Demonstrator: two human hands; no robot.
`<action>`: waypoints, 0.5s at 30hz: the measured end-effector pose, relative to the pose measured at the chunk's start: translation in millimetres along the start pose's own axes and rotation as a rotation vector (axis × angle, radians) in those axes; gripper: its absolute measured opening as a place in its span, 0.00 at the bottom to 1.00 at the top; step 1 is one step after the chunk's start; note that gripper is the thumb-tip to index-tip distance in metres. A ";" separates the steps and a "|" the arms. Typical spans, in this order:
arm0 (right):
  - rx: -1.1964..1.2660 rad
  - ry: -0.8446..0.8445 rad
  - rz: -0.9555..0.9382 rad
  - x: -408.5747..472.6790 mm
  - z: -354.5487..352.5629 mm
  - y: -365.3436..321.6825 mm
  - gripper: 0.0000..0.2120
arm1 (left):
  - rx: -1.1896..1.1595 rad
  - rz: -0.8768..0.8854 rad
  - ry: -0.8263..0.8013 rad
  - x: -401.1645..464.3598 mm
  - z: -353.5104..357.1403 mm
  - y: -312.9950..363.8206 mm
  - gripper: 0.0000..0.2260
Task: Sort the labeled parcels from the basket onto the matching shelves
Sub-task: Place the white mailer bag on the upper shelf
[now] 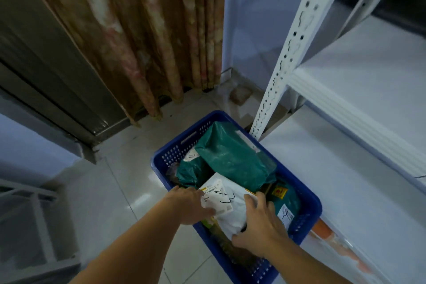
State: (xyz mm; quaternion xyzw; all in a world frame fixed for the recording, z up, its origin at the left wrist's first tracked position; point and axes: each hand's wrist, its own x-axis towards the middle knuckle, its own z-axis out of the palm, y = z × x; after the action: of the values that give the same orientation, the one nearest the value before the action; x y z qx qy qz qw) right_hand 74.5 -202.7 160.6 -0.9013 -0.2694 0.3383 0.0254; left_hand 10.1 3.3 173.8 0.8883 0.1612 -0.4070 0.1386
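A blue plastic basket [175, 152] stands on the tiled floor, filled with several parcels. A white parcel [232, 210] with a handwritten label lies on top at the near side. My left hand [191, 205] grips its left edge over the label. My right hand [258, 221] holds its right side, fingers curled around it. A large green parcel [232, 157] fills the far half of the basket. Another green parcel [288, 205] with a label lies at the basket's right side.
White metal shelves [368, 80] with a perforated upright post [283, 64] rise at the right, close to the basket. A patterned curtain [143, 30] hangs behind. A dark metal door frame [46, 71] is at the left. A small brown object [241, 94] lies in the corner.
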 end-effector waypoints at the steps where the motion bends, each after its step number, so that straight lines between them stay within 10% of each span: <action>1: -0.010 0.019 -0.023 -10.4 -22.1 0.3 0.48 | 0.013 -0.003 0.019 -14.3 -18.8 2.7 0.38; 10: -0.065 0.376 -0.280 -107.6 -259.6 -18.9 0.51 | 0.034 -0.055 0.365 -161.4 -208.0 37.4 0.36; 15: -0.154 0.576 -0.409 -186.8 -373.0 -37.7 0.53 | -0.380 -0.095 0.688 -249.2 -289.8 57.7 0.39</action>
State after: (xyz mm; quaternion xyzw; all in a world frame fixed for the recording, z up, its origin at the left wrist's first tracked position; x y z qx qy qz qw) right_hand 172.5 -213.5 567.7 -0.8864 -0.4506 0.0371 0.0993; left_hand 76.1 17.0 554.5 0.9228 0.3119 -0.0545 0.2195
